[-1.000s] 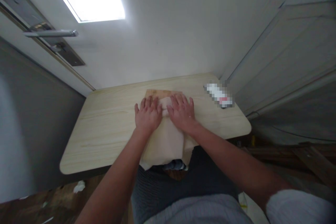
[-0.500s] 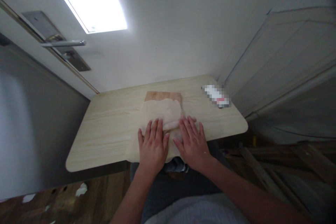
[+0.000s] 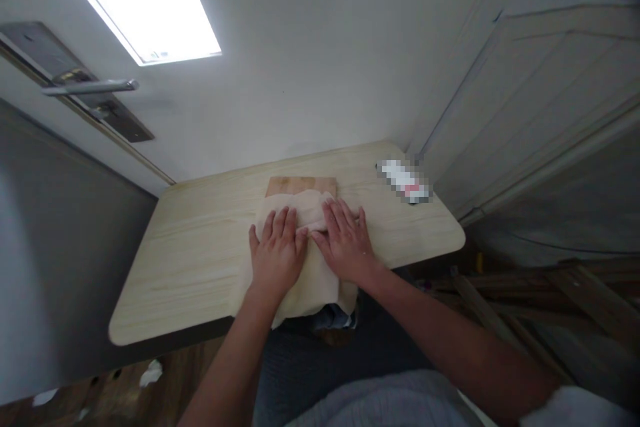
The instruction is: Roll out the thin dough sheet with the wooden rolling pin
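Observation:
A thin pale sheet that looks like dough lies over a small wooden board and hangs past the table's front edge. Across it runs a pale roll, partly under my fingers; whether a stick is inside, I cannot tell. My left hand lies flat on the left part of the roll, fingers stretched. On the right part, my right hand rests palm down with its fingers extended and thumb pointing inward. Only the board's far edge shows.
The light wood table stands against a white door with a metal handle and a bright window. A blurred-out white object lies at the table's right end. Wooden slats are at lower right; white scraps lie on the floor.
Both hands have moved forward over the board, away from my body, and the roll has gone with them. More of the sheet shows on the near side. The view has shifted slightly.

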### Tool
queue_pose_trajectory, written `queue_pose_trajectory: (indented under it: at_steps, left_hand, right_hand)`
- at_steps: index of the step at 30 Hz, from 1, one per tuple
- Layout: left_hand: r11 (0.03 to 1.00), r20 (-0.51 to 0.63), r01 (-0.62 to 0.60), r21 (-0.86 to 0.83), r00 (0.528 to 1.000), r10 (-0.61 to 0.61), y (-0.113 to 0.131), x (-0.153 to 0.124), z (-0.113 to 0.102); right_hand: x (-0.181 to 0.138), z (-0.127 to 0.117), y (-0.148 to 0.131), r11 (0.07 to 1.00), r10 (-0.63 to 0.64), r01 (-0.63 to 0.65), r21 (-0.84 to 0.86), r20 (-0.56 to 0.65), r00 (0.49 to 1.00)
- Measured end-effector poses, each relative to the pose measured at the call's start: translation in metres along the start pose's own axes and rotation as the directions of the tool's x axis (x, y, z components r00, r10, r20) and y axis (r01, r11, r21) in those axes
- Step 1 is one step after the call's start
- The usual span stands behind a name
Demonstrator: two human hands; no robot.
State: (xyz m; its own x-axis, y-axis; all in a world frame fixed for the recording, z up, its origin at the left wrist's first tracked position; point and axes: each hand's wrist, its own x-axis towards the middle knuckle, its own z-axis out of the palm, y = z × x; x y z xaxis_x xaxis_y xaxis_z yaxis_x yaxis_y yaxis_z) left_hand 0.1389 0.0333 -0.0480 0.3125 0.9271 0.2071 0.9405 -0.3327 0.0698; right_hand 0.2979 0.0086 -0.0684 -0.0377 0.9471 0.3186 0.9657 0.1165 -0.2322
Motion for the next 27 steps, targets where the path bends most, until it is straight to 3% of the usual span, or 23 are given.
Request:
queue_pose_trajectory:
  at_steps: [17, 22, 27]
  left_hand:
    - [0.997, 0.138, 0.072, -0.018, 0.988, -0.069, -0.032, 0.091, 0.01]
    - [0.996, 0.103, 0.073, -0.046, 0.992, -0.068, -0.039, 0.103, 0.012]
    - [0.997, 0.052, 0.069, -0.027, 0.996, -0.068, -0.034, 0.097, 0.01]
  right_hand:
    - [0.101, 0.022, 0.004, 1.0, 0.015, -0.015, -0.012, 0.016, 1.0]
    - [0.119, 0.028, 0.005, 1.0, 0.024, -0.023, -0.009, 0.044, 0.999]
    - [0.115, 0.026, 0.004, 1.0, 0.027, -0.026, -0.014, 0.029, 0.999]
